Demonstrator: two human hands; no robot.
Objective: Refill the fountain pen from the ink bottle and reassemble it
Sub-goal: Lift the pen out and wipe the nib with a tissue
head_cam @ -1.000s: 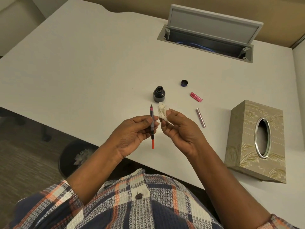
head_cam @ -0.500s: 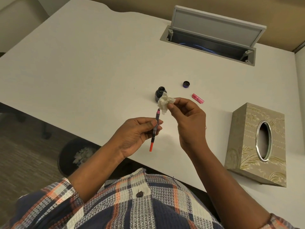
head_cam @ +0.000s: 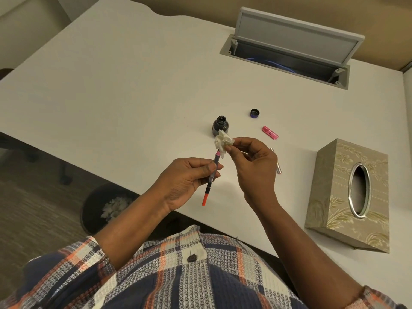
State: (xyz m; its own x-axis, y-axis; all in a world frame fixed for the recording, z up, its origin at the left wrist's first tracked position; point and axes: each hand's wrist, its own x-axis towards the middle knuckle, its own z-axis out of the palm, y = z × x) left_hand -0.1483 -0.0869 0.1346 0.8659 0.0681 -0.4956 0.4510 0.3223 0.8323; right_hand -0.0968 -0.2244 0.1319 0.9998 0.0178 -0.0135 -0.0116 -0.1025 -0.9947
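Observation:
My left hand (head_cam: 186, 181) grips the pen's inner section (head_cam: 211, 176), a thin dark converter with an orange-red end pointing toward me and the nib end pointing away. My right hand (head_cam: 252, 166) pinches a crumpled white tissue (head_cam: 223, 142) that covers the nib tip. Just behind the tissue stands the open dark ink bottle (head_cam: 220, 126) on the white table (head_cam: 133, 97). Its dark cap (head_cam: 254, 113) lies farther back right. A pink pen part (head_cam: 270, 132) lies right of the bottle. A silver-pink pen barrel (head_cam: 278, 167) is mostly hidden behind my right hand.
A patterned tissue box (head_cam: 347, 195) lies at the table's right. An open cable hatch (head_cam: 287, 54) with a raised grey lid sits at the back. A dark waste bin (head_cam: 107, 208) with crumpled paper stands on the floor below the table's near edge.
My right hand lifted the tissue from beside the pen's middle up to its nib end. The pen has tilted slightly, with the nib leaning right.

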